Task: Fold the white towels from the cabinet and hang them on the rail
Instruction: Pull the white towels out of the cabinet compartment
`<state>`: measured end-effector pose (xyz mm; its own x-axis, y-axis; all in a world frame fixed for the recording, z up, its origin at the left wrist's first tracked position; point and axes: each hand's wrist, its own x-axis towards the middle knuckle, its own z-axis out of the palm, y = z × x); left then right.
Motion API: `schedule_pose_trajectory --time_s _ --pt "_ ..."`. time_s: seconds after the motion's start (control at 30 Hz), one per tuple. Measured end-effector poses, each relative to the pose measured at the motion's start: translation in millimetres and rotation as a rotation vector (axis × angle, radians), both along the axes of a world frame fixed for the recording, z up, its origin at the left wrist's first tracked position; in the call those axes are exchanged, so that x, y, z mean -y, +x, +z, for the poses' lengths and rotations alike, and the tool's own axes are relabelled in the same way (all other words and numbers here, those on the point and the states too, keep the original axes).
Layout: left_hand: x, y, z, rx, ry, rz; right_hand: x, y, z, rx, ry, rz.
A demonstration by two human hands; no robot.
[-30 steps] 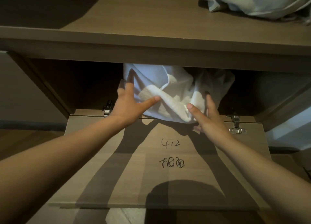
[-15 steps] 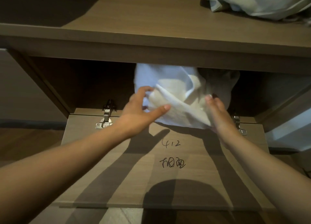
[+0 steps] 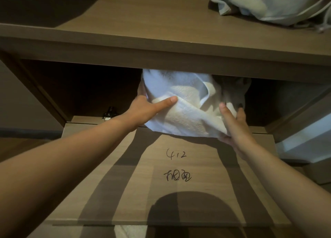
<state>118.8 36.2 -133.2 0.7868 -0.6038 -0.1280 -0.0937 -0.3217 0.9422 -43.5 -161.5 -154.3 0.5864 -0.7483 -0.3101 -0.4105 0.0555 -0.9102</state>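
A brown wood-grain cabinet (image 3: pixel 161 58) is seen in dim light, its flap door (image 3: pixel 125 184) let down flat, with a metal hinge (image 3: pixel 109 113) shown at the door's back left corner. Shadows of two arms and a head are cast across the door. On its inner face "412" (image 3: pixel 176 154) is written by hand in dark pen; the three handwritten characters (image 3: pixel 177 176) below it cannot be read clearly. On the shelf (image 3: pixel 125 14) above, a pale grey-green cloth (image 3: pixel 268 3) is bunched at the right.

A white towel (image 3: pixel 188 116) is held crumpled at the mouth of the open compartment, just above the door's hinged edge. Its left side is gripped by the left hand (image 3: pixel 143 110), thumb laid across the front, fingers hidden behind. Its right side is clasped by the right hand (image 3: pixel 234 128), thumb in front, fingers curled behind.
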Motion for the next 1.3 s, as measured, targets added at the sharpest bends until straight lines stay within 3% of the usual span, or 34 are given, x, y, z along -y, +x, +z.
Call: schedule_pose_trajectory --time_s 0.1,0.33,0.47,0.6,0.83,1.17,1.3 --pt "-0.2 0.6 -4.5 0.018 -0.069 -0.007 -0.8 6.6 0.9 -0.009 0.033 0.117" --pt "-7.9 -28.4 -0.4 -0.058 -0.006 -0.021 -10.4 -8.4 13.5 0.133 0.002 0.242" --pt "-27.2 -69.4 -5.4 -0.191 -0.121 -0.074 -17.9 -50.4 29.8 0.229 -0.038 0.299" --pt "-42.2 -85.6 -12.7 -0.301 -0.144 -0.068 -23.8 -77.8 31.0 0.164 0.017 0.312" --pt "-37.5 -60.7 -2.1 -0.504 -0.089 0.177 -24.8 -60.1 44.5 -0.010 -0.005 0.273" --pt "-29.1 -32.3 20.0 -0.652 -0.037 0.145 -3.7 -28.4 55.2 -0.041 0.144 0.085" --pt "-13.7 -33.9 34.1 -0.701 -0.055 -0.034 9.3 -11.5 45.6 -0.160 0.352 0.105"
